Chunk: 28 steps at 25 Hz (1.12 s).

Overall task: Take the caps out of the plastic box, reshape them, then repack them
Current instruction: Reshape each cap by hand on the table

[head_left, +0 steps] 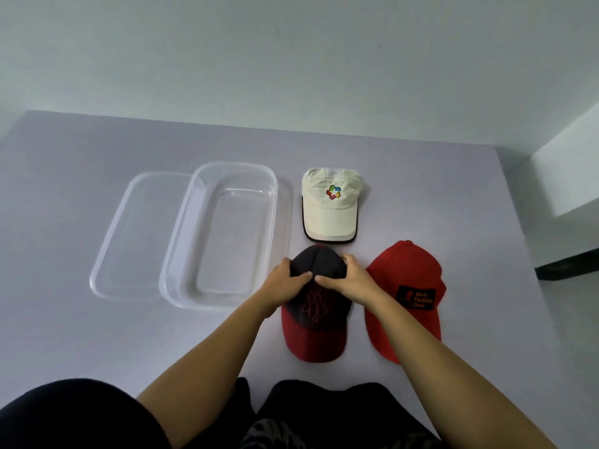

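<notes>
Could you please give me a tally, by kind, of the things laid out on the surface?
Caps: 3, namely the white cap, the red cap and the dark cap with red brim
Clear plastic box: 1
Clear lid: 1
Total: 5

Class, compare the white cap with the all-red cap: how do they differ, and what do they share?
The white cap bears a multicoloured logo; the all-red cap bears a black patch. The white cap lies farther from the person, the all-red cap nearer and to the right. Both rest on the table outside the plastic box, brims toward the person, untouched by the hands.
</notes>
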Tool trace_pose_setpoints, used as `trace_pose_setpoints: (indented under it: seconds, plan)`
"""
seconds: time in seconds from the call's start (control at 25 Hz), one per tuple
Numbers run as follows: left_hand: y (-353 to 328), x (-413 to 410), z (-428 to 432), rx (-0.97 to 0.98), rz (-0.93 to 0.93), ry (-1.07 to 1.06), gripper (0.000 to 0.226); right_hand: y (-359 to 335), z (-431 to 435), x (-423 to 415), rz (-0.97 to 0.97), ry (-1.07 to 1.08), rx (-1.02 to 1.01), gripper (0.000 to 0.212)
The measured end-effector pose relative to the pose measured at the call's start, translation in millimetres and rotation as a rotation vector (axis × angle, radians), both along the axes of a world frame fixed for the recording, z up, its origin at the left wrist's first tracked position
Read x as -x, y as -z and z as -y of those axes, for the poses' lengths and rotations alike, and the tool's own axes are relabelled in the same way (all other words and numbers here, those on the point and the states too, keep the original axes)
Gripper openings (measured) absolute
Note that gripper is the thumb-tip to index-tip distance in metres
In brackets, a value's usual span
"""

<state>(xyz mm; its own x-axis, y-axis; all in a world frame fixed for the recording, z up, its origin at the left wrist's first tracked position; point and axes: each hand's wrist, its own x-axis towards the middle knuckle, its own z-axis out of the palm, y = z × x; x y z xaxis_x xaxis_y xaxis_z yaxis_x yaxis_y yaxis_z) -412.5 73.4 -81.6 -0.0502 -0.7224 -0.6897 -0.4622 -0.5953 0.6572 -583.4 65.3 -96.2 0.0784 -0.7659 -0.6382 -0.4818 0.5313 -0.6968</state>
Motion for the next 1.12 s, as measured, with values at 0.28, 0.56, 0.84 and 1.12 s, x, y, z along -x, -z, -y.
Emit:
trace_pose_setpoints:
  seconds: [0.28,0.56,0.84,1.12]
  plan:
    - [-8,-1,-9,-0.141,-0.271,-0.117,0.024,6,-3,5,0.213,0.054,-0.197,0.095]
    - [-32,2,-22,-0.044,-0.432,-0.044,0.027,-27,-21,20,0.401,-0.043,-0.191,0.061]
    - [-84,3,-24,0.248,-0.338,0.115,0.009,-78,-24,35,0.527,-0.040,-0.007,0.046]
    - [-120,-3,-36,0.621,-0.183,0.175,0.022,-91,-35,33,0.880,-0.041,-0.053,0.066]
